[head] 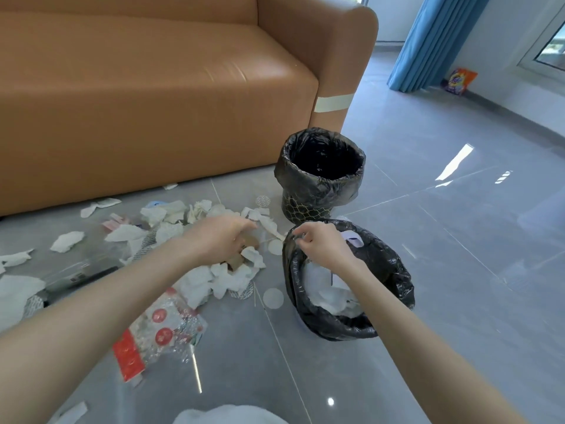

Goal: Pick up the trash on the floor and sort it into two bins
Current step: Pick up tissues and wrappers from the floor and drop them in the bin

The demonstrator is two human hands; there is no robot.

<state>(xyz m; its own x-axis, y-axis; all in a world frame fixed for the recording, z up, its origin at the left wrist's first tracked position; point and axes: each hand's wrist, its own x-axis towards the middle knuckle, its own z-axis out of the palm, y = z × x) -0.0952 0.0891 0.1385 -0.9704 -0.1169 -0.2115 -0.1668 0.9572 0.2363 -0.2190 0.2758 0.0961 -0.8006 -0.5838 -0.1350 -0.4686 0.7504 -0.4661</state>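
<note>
Trash: crumpled tissues [195, 286] lay strewn on the floor [428, 270] before the sofa [153, 102] | your left grip [220, 240] curled down among them, hold unclear | your right grip [318, 243] pinched narrow at the rim of the near bin [394, 270], hold unclear | far bin [305, 179] stood behind.

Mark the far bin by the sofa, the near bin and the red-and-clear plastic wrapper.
far bin [318, 191]: head view, black liner over its front wall.
near bin [391, 270]: head view, right rim of its liner.
red-and-clear plastic wrapper [174, 318]: head view, its crinkled clear middle.
</note>
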